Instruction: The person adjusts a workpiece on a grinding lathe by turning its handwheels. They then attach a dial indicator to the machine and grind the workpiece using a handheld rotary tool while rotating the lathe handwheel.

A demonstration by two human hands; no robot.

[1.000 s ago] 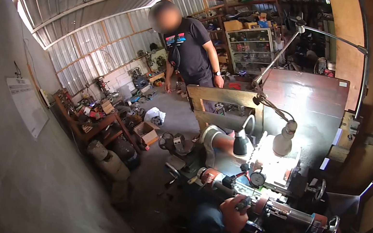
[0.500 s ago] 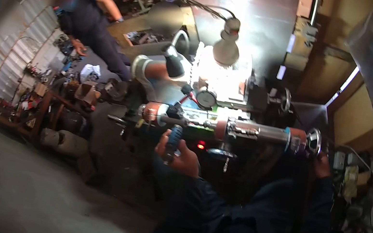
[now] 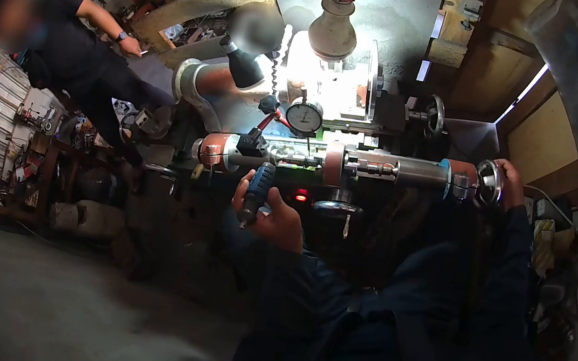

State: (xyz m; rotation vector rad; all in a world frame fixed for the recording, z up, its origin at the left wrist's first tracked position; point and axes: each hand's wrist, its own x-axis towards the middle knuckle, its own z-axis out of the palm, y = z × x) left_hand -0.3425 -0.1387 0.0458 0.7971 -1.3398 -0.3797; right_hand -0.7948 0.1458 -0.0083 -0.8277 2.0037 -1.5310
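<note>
My left hand point(image 3: 279, 223) is wrapped round a dark blue cylindrical tool point(image 3: 258, 189), held tilted in front of the machine. At the machine's right end, my right hand point(image 3: 511, 184) grips the rim of a metal handwheel point(image 3: 488, 183). Between the hands runs a metal shaft assembly point(image 3: 418, 174) with reddish-brown collars point(image 3: 334, 163). A round dial gauge point(image 3: 304, 117) stands above it on a red arm, beside a black clamp block point(image 3: 251, 144). Below the middle collar is a smaller handwheel point(image 3: 338, 207) with a crank handle.
A bright lamp point(image 3: 333, 33) and a black lamp head point(image 3: 243, 66) hang over the machine. Another handwheel point(image 3: 435, 117) is behind on the right. A person in dark clothes point(image 3: 88, 62) stands at the left. Cables point(image 3: 576, 226) run along the right side.
The view has swung right and down toward the machine. My left hand has come away from the shaft with the tool, which now shows clearly. My right hand remains at the handwheel.
</note>
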